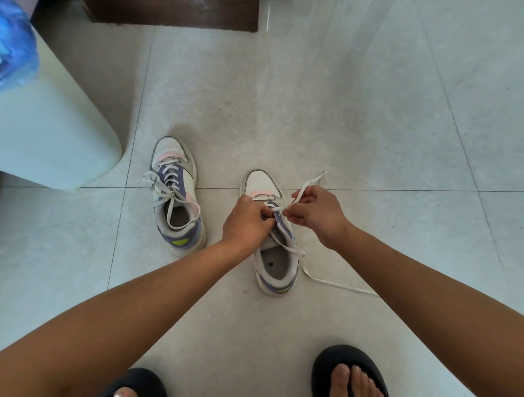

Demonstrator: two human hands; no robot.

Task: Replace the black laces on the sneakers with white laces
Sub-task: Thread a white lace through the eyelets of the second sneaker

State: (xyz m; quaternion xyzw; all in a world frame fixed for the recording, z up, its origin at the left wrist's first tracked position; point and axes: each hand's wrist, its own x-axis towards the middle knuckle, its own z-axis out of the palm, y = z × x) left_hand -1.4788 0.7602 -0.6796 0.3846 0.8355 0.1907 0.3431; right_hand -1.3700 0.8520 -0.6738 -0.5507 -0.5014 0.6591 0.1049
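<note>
Two white, purple and pink sneakers stand on the tiled floor. The left sneaker [177, 195] is laced with a white lace, its ends loose and untied. The right sneaker [275, 258] has a white lace [338, 284] through its lower eyelets only; one end trails over the floor to the right. My left hand [246, 223] grips the right sneaker's tongue and eyelet area, fingers curled. My right hand [313, 213] pinches the other lace end beside the eyelets, and the lace tip sticks up behind that hand. No black lace is in view.
A pale green bin [49, 131] with a blue plastic bag [11, 41] stands at the left. Brown wooden furniture [172, 8] sits at the back. My feet in black sandals [349, 379] are at the bottom edge.
</note>
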